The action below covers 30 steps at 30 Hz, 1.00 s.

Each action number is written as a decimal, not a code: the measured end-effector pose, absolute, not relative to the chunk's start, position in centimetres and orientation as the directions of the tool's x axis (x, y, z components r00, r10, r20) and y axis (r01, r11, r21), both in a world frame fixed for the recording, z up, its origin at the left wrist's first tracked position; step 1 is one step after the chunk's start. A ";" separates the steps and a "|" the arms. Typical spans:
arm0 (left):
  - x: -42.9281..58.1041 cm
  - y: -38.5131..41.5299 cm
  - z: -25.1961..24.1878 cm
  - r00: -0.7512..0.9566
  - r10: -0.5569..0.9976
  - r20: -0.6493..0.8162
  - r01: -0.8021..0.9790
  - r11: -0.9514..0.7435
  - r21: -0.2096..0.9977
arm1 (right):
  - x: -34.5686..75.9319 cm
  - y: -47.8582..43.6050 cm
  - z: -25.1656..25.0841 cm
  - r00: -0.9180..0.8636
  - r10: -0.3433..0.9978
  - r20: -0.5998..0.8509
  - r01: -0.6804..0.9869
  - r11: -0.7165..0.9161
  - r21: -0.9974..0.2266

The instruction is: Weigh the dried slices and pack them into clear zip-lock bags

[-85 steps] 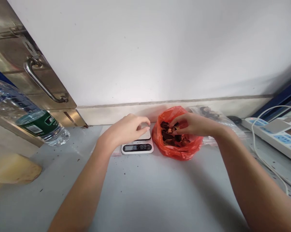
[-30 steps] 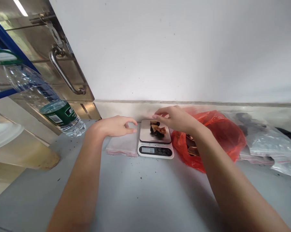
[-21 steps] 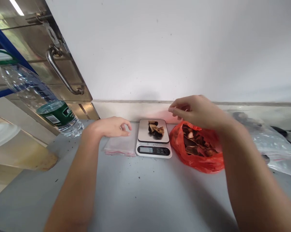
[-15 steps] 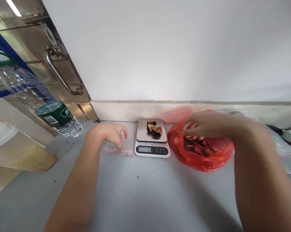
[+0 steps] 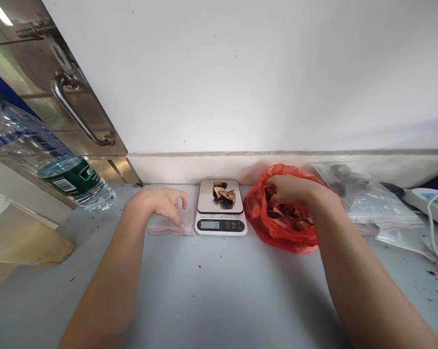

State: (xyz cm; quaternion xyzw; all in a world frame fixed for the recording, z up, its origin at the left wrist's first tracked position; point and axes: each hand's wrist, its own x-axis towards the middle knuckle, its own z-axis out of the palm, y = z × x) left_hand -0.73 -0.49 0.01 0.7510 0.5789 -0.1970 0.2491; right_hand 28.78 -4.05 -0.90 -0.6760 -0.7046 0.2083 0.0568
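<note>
My left hand (image 5: 163, 203) rests over a clear zip bag (image 5: 171, 230), its fingers apart and curved, holding nothing. To its right stands a white digital kitchen scale (image 5: 221, 225) with a steel plate; its display appears to read 7.8. Several dried brown pieces (image 5: 225, 194), dark on one side and pale on the other, lie on the plate. My right hand (image 5: 289, 188) reaches inside an open red plastic bag (image 5: 299, 245) that holds more dried brown pieces (image 5: 293, 216). The fingers of that hand are hidden by the bag.
A large water bottle (image 5: 76, 179) and a tub of yellowish liquid (image 5: 25, 237) are at the left. Filled clear zip bags (image 5: 375, 203) lie at the right, beside a white device with blue buttons (image 5: 431, 201) and a cable. Dark crumbs dot the grey table (image 5: 219, 291).
My right hand has gone down deeper into the red bag, and its fingers are now out of sight. The left hand stays over the zip bag. The view has shifted slightly to the right.
</note>
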 end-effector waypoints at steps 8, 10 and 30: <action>-0.6 -0.5 -0.1 0.278 0.769 -0.576 0.961 -0.229 0.158 | 29.2 -4.5 1.0 0.037 0.970 -0.239 0.931 -0.120 -0.344; -0.6 -0.6 0.0 0.289 0.773 -0.564 0.957 -0.241 0.160 | 29.8 -4.8 1.8 -0.022 0.976 -0.217 0.922 -0.064 -0.381; -0.4 -0.9 0.3 0.288 0.771 -0.568 0.958 -0.239 0.160 | 22.8 -2.5 -2.6 -0.190 0.982 -0.016 0.606 0.104 -0.789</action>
